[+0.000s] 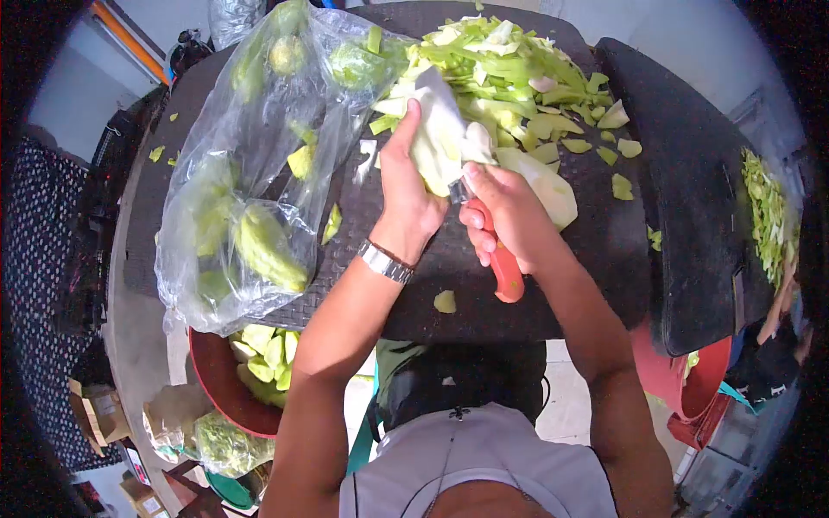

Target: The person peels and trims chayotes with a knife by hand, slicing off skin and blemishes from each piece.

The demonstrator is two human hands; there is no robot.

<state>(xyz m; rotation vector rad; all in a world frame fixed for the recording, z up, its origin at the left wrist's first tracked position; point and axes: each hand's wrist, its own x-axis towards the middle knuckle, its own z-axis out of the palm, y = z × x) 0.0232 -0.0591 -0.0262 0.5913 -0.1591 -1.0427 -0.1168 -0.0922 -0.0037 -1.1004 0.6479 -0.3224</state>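
My left hand (410,177) is closed around a peeled, whitish-green fruit or vegetable (438,142), thumb along its side. Gripped in my right hand (509,211) is a knife with an orange-red handle (507,274); its blade is mostly hidden against the lower end of the peeled piece. Just beyond both hands rises a heap of pale green slices and strips (496,73). A larger pale cut piece (544,186) lies by my right hand. To the left, a clear plastic bag (259,155) holds several whole green ones (268,246).
All this rests on a dark woven-textured table (397,302). A red tub (207,367) with green pieces stands below its left edge, another red tub (708,380) at the lower right. A black chair-like panel (691,207) adjoins the right side, with shreds (762,211) beyond it.
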